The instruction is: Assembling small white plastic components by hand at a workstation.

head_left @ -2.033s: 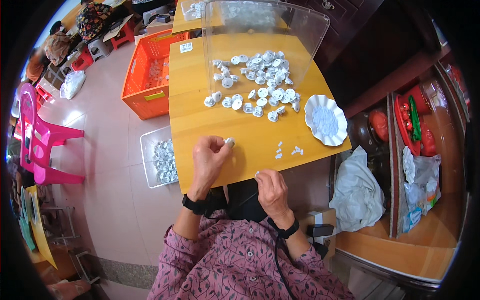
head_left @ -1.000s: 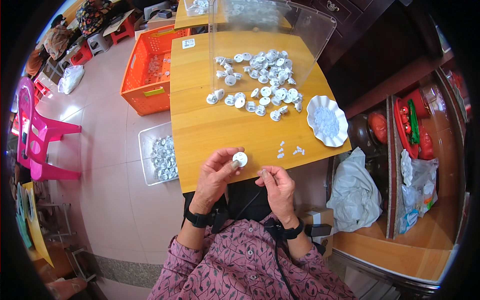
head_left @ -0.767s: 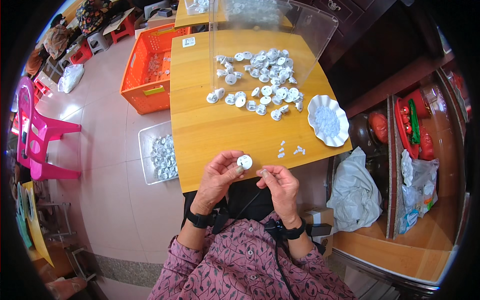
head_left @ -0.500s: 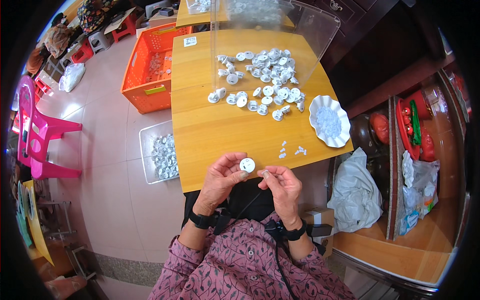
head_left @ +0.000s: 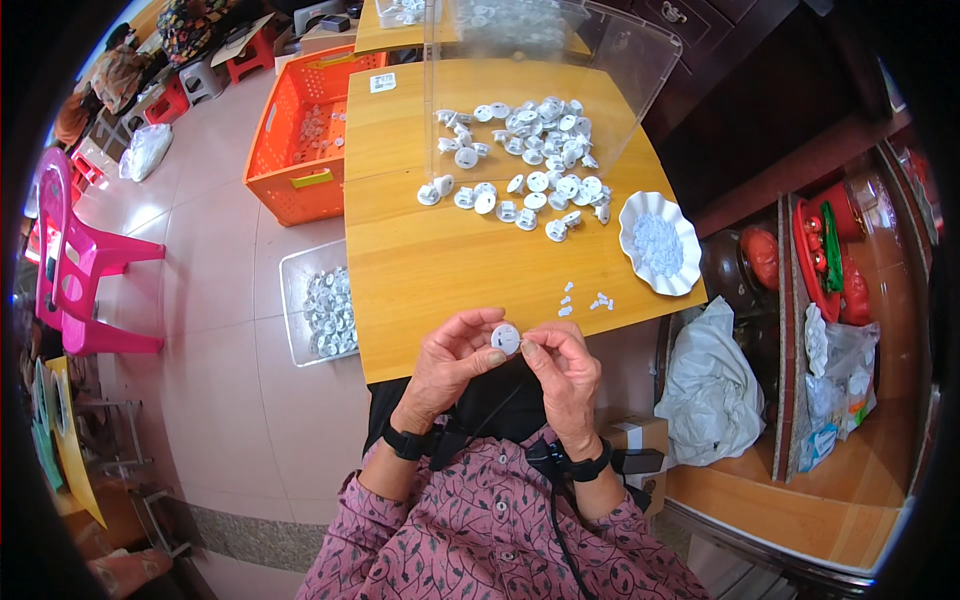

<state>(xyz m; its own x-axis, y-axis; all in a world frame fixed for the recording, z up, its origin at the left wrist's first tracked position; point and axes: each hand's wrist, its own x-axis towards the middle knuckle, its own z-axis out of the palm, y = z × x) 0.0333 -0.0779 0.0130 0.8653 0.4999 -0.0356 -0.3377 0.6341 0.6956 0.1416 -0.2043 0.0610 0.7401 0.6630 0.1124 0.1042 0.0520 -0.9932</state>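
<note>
Between the thumb and fingers of my left hand [head_left: 455, 355] is a round white plastic part [head_left: 505, 339], its flat face turned up. My right hand [head_left: 562, 362] is pinched at the part's right edge; whatever its fingertips hold is too small to make out. Both hands are over the near edge of the yellow wooden table [head_left: 420, 260]. A few tiny pale plastic pieces [head_left: 566, 311] lie on the wood just beyond my right hand. Farther back many similar white round parts [head_left: 545, 130] form a loose heap, some spilling toward me.
A scalloped white dish [head_left: 688, 273] of small clear pieces stands at the table's right edge. Behind the heap is a clear plastic bin [head_left: 640, 60]. An orange crate [head_left: 290, 190] and a clear tub [head_left: 290, 290] of parts sit left of the table, near a pink chair [head_left: 85, 260].
My right hand has come up against the round part's edge. The left hand has shifted slightly right and tilted the part.
</note>
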